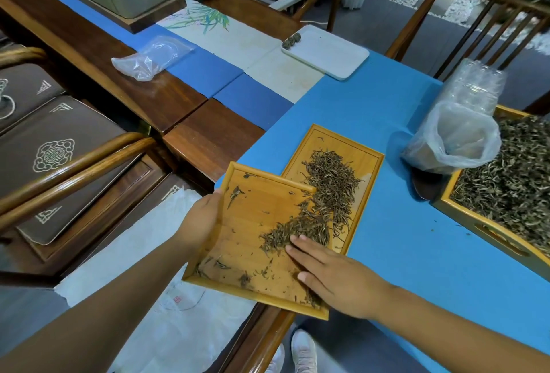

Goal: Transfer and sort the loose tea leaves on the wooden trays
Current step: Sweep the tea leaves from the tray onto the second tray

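My left hand [200,217] grips the left edge of a small wooden tray [253,265], held tilted over the table's near edge. Its open right side overlaps a second wooden tray [369,161] lying flat on the blue cloth. My right hand [333,277] lies flat on the held tray, fingers together, fingertips against a clump of loose tea leaves [294,229] by the open side. A bigger pile of tea leaves [333,182] rests on the flat tray. Scattered bits remain on the held tray.
A large wooden tray [464,214] full of tea leaves sits at the right. Beside it stands a clear plastic bag [455,140] on a dark dish. A white tray [327,54] with tea balls lies farther back. Another plastic bag [151,58], chairs and cushions are left.
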Demonstrator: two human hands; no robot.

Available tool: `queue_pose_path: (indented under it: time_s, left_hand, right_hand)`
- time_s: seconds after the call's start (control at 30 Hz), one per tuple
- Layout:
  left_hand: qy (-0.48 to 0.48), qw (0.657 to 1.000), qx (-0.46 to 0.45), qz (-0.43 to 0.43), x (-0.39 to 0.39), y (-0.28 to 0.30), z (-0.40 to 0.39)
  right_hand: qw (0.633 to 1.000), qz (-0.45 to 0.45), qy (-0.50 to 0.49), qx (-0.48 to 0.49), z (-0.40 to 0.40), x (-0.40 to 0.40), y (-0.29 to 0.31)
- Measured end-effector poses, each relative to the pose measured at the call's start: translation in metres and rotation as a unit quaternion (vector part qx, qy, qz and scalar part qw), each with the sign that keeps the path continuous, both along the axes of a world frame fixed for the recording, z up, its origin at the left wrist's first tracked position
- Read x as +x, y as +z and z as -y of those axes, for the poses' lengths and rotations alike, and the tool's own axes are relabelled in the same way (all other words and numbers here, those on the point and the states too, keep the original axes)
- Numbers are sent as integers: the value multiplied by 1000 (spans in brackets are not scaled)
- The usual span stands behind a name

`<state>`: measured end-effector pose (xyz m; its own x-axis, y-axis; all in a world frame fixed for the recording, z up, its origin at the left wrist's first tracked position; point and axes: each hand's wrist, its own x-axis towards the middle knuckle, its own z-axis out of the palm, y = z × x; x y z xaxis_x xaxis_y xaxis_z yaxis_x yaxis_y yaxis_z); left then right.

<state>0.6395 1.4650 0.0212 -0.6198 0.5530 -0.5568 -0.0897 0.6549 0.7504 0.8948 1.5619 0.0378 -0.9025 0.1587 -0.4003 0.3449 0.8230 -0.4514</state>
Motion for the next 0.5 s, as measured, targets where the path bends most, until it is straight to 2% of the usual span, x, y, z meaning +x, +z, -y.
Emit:
queue_pose_path:
  time_s: [0.5]
  left_hand:
    - [-26,999,-16,-22,-1,-1,-2]
  right_hand:
    - [994,-7,-105,12,-54,-21,-19]
